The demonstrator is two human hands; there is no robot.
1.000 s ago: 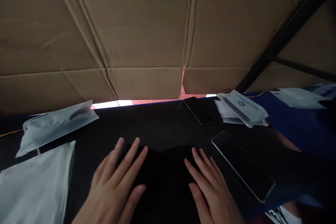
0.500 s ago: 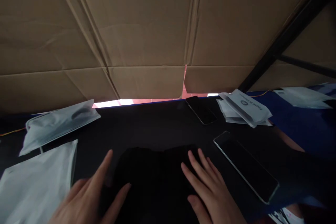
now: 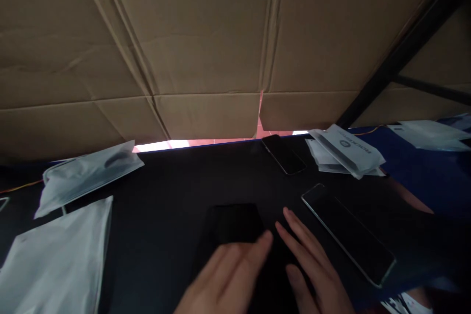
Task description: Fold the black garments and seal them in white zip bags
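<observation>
A dark, soft-looking black cloth item [image 3: 235,221] lies folded on the black table surface in front of me; its exact kind is hard to make out in the low light. Across its near part reaches my left hand [image 3: 228,274], fingers together and curled over the fabric, with the index fingertip by its right edge and the thumb hidden. My right hand [image 3: 312,265] rests flat beside that right edge, fingers stretched out and thumb apart. A large phone [image 3: 349,235] lies just right of my right hand.
A smaller phone [image 3: 283,154] and white printed pouches [image 3: 348,149] lie at the back right. White pouches [image 3: 61,255] are on the left, one farther back [image 3: 91,171]. Cardboard [image 3: 206,34] stands behind the table. At right are a black bar [image 3: 390,66] and another person's arm [image 3: 410,196].
My left hand has moved right across the black cloth item, whose left part is now folded over, making it narrower. My right hand has shifted slightly right.
</observation>
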